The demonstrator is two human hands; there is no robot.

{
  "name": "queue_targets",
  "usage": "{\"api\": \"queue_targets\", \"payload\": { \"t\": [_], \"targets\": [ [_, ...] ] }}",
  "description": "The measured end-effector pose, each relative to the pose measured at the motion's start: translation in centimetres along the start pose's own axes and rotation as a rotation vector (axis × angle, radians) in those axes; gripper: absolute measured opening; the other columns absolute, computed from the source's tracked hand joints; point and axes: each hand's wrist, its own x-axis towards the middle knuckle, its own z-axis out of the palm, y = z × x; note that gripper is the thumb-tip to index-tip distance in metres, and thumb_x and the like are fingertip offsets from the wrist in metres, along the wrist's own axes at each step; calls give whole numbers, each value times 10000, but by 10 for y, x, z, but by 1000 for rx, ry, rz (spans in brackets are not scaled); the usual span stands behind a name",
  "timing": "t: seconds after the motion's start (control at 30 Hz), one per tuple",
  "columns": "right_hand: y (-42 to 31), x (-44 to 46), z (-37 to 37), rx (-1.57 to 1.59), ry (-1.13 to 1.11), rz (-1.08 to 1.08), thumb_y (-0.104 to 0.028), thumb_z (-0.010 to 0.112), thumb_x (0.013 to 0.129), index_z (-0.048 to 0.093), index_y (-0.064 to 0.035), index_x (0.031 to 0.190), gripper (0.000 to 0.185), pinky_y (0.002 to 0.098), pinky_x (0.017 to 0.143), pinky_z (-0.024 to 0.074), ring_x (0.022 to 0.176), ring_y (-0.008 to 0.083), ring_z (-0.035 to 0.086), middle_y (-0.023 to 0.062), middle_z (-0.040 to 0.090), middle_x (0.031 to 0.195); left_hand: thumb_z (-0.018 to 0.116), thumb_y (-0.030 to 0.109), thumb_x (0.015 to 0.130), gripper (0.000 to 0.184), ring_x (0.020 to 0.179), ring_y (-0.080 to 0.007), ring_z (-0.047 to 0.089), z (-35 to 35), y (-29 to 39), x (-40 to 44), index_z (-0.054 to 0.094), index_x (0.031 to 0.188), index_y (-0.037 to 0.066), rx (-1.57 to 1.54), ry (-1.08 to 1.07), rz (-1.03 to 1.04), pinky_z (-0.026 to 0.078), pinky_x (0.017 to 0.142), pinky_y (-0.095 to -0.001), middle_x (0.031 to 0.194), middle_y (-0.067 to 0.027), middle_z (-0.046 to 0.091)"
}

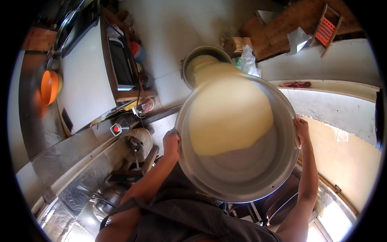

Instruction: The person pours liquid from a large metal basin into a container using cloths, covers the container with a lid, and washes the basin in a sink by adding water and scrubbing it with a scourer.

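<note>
A wide metal basin (242, 177) is tilted away from me, gripped at its two sides. My left hand (171, 144) is closed on the left rim, and my right hand (302, 130) is closed on the right rim. Inside the basin, a smooth pale-yellow mass (231, 117), like batter or fine meal, has gathered toward the far side. It runs over the far rim and down into a deep metal pot (185, 71) beyond, which holds some of the same stuff. The basin hides the pot's near side.
A white counter (86, 72) stands at the left with an orange bowl (49, 88) beyond it. A plastic bag (248, 60) lies right of the pot. A red grater (325, 31) rests on the wooden surface at upper right. A white ledge (334, 105) runs along the right.
</note>
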Motion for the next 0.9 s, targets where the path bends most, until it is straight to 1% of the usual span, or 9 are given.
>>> {"api": "queue_targets", "payload": {
  "t": [0.13,0.2,0.3,0.43,0.63,0.7,0.8,0.9],
  "targets": [
    [-9,2,-2,42,-12,21,-314,609,959,689,14,907,342,274,600,464,656,96,576,25,654,758,518,28,678,164,728,-186,519,2,0,0,567,834,34,-13,-11,-14,425,660,-328,779,-43,513],
    [-18,2,-3,121,-17,7,-311,608,960,687,13,915,337,274,607,468,661,99,578,28,658,769,512,22,676,206,724,-190,518,8,4,-6,586,867,12,-21,2,-9,427,664,-326,788,-52,527],
    [-13,11,-7,95,-46,21,-302,603,962,685,14,918,329,274,610,466,665,96,576,30,660,779,508,18,677,236,722,-191,515,8,2,-4,596,894,-7,-5,-13,-21,429,666,-323,798,-59,536],
    [-19,14,-12,83,-53,31,-303,607,959,682,23,912,337,276,606,464,662,99,578,29,659,770,508,15,678,218,725,-189,511,9,0,-3,591,879,-4,-11,-3,-27,427,664,-325,795,-58,531],
    [-25,23,-21,-54,-48,20,-313,610,951,680,38,914,359,285,597,468,652,109,584,45,664,758,511,12,682,193,732,-192,505,15,-4,-1,579,862,6,-19,9,-70,426,665,-334,792,-56,519],
    [-19,31,-20,-72,-21,-1,-345,618,923,682,43,854,400,327,596,462,636,131,568,74,646,699,511,13,685,189,730,-199,508,14,-4,1,573,864,13,-65,4,-108,433,660,-346,793,-60,520],
    [-18,37,-24,-104,-24,11,-351,618,922,686,56,879,415,332,617,477,654,141,587,86,664,727,506,19,683,189,736,-205,517,25,2,-11,565,863,20,-62,8,-134,446,659,-362,794,-64,519],
    [-29,35,-27,-64,-44,53,-349,611,929,690,56,892,415,336,636,487,683,146,603,94,676,759,503,26,679,198,743,-212,528,21,-8,0,564,868,21,-57,-26,-153,457,659,-372,799,-70,522]
  ]
}}
